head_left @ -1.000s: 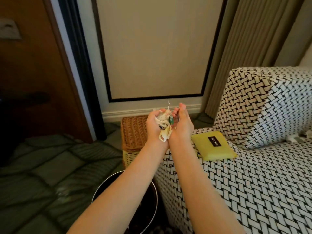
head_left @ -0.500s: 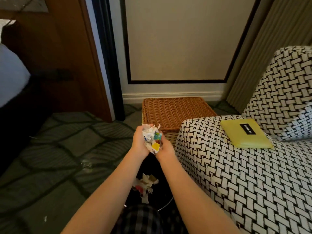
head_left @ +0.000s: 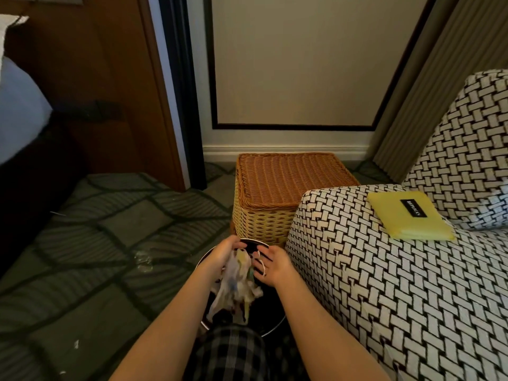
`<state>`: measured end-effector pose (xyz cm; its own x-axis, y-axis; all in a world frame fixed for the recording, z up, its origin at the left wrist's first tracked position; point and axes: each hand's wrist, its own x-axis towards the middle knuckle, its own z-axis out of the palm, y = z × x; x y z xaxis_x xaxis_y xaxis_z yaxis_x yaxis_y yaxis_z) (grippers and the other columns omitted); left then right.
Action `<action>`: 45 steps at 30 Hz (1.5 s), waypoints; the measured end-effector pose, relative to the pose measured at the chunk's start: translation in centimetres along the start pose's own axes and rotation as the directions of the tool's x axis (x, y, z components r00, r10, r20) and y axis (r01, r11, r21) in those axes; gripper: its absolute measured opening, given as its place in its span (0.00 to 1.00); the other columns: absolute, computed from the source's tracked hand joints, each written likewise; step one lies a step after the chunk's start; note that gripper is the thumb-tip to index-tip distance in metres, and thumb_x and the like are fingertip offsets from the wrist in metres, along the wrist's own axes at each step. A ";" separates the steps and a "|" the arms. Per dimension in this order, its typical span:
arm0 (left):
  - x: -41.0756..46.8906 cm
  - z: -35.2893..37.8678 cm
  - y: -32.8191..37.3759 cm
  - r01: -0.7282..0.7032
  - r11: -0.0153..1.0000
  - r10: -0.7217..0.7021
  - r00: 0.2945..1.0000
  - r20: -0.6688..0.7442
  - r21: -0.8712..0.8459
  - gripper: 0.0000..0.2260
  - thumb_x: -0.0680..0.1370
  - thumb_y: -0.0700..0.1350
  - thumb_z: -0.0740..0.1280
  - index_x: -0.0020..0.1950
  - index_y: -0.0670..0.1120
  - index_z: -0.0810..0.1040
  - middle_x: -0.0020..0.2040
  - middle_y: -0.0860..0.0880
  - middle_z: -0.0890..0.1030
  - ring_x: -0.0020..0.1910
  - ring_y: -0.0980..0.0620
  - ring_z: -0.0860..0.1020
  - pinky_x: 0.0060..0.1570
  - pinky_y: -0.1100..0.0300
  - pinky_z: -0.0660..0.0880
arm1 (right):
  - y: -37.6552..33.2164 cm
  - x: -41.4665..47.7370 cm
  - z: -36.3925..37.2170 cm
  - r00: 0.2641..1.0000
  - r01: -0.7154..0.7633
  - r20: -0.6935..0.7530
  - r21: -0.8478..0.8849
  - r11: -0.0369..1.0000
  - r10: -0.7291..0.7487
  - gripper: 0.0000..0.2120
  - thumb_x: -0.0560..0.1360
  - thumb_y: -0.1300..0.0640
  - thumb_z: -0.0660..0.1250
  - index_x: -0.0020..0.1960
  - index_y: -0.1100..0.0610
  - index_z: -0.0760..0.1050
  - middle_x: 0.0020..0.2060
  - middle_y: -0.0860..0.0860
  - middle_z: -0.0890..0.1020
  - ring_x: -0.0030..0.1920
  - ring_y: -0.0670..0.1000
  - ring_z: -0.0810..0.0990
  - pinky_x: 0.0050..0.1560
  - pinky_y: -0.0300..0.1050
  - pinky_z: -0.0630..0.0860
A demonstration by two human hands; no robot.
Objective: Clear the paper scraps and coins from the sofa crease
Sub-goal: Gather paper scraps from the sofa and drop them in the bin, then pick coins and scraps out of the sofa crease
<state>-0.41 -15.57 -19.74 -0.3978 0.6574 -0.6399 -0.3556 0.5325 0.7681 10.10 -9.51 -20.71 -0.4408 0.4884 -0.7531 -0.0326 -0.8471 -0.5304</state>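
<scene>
Over the black round bin (head_left: pixel 270 331) on the floor, my left hand (head_left: pixel 223 253) and my right hand (head_left: pixel 275 267) have parted, palms facing each other. A blurred bunch of white and coloured paper scraps (head_left: pixel 237 285) drops between them into the bin, its top still touching my left palm. My right hand's fingers are spread and hold nothing. No coins can be made out. The black-and-white woven sofa (head_left: pixel 384 276) stands just right of the bin; its crease is out of view.
A wicker basket (head_left: pixel 288 182) stands behind the bin against the sofa arm. A yellow packet (head_left: pixel 409 215) lies on the sofa arm. Small bits of litter (head_left: pixel 143 261) lie on the green carpet to the left. My plaid trouser leg (head_left: pixel 228 353) is below the bin.
Both hands dropped from chest height down to the bin and opened apart. The scraps that they held cupped together are now falling into the bin.
</scene>
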 end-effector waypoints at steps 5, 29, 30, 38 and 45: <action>-0.9 -0.2 1.4 -0.068 0.987 0.070 0.998 -0.004 0.142 0.20 0.81 0.49 0.51 0.65 0.40 0.74 0.58 0.46 0.71 0.56 0.48 0.67 0.55 0.58 0.61 | -1.2 -0.6 -0.4 0.998 -0.039 -0.046 -0.174 0.984 0.032 0.29 0.79 0.41 0.45 0.69 0.56 0.68 0.73 0.57 0.62 0.73 0.58 0.57 0.71 0.58 0.50; -8.0 17.4 16.3 -0.397 0.851 0.514 0.762 0.395 -0.343 0.14 0.81 0.50 0.53 0.50 0.47 0.76 0.47 0.47 0.79 0.47 0.50 0.76 0.52 0.56 0.72 | -17.6 -17.7 -8.2 0.736 0.647 0.164 0.115 0.754 -0.657 0.22 0.82 0.49 0.46 0.65 0.60 0.70 0.59 0.57 0.76 0.60 0.58 0.74 0.61 0.53 0.69; -8.4 18.9 16.4 -0.392 0.858 0.508 0.748 0.428 -0.334 0.14 0.81 0.49 0.53 0.48 0.47 0.76 0.45 0.48 0.79 0.44 0.51 0.76 0.49 0.57 0.72 | -17.8 -18.3 -9.5 0.731 0.659 0.124 0.128 0.741 -0.671 0.21 0.82 0.50 0.47 0.64 0.60 0.70 0.57 0.57 0.77 0.58 0.57 0.75 0.60 0.52 0.70; -12.4 31.0 14.0 -0.478 0.878 0.355 0.607 0.711 -0.030 0.13 0.81 0.47 0.54 0.47 0.45 0.76 0.41 0.48 0.79 0.38 0.53 0.77 0.39 0.63 0.74 | -19.2 -21.8 -20.9 0.688 0.725 -0.214 0.197 0.660 -0.693 0.10 0.79 0.59 0.55 0.50 0.59 0.75 0.48 0.56 0.79 0.46 0.54 0.78 0.46 0.47 0.76; -13.0 39.4 11.1 -0.853 0.346 0.188 0.471 0.862 0.390 0.12 0.81 0.52 0.55 0.57 0.50 0.74 0.52 0.49 0.73 0.50 0.50 0.71 0.50 0.60 0.68 | -20.2 -23.3 -29.4 0.586 0.771 -0.452 0.054 0.635 -0.673 0.08 0.79 0.61 0.57 0.52 0.60 0.74 0.43 0.53 0.79 0.43 0.52 0.78 0.45 0.45 0.75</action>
<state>34.11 2.76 -2.01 0.4751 0.8690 -0.1382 0.5465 -0.1683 0.8204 47.41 2.39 -3.90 0.1694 0.9506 -0.2603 -0.4091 -0.1724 -0.8961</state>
